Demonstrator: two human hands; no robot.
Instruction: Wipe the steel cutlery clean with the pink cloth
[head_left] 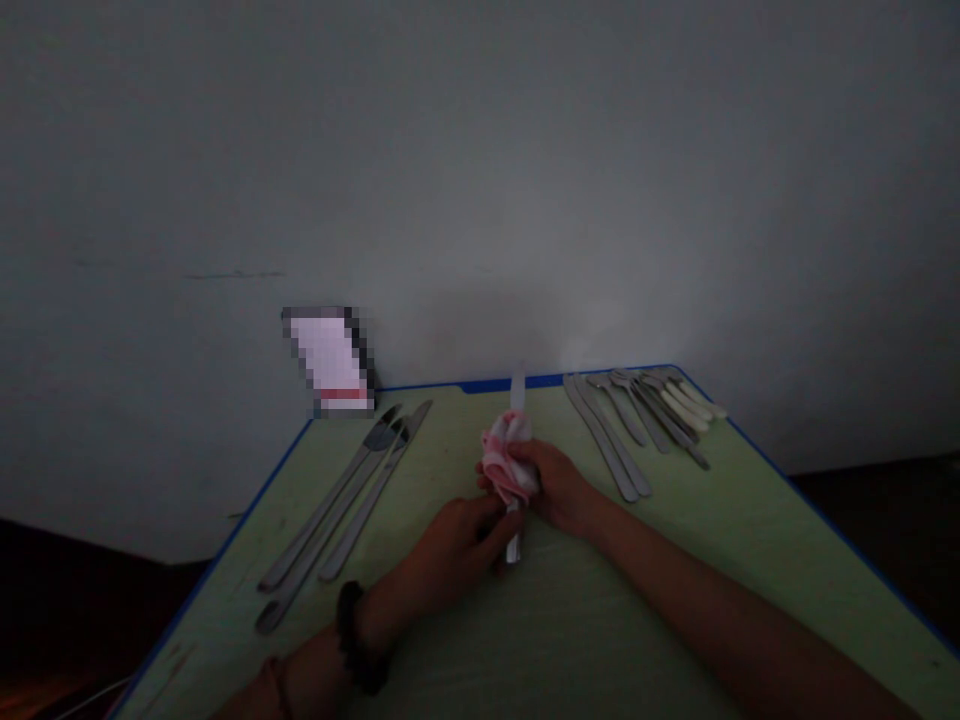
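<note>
Above the middle of the table I hold a table knife (518, 388), its blade pointing away from me. My left hand (469, 535) is closed round the lower part of its metal handle, whose end shows below my fingers. A pink and white cloth (504, 455) is wrapped about the knife's middle. My right hand (551, 480) grips this cloth, thumb on top, pressing it round the knife. The part of the knife under the cloth is hidden.
Several long metal pieces of cutlery (352, 500), a knife among them, lie at left. At right rest two knives (606, 440) and several spoons and forks (660, 410), some white-handled. A blurred phone-like screen (330, 360) leans on the wall (480, 180) behind the green, blue-edged table (600, 620).
</note>
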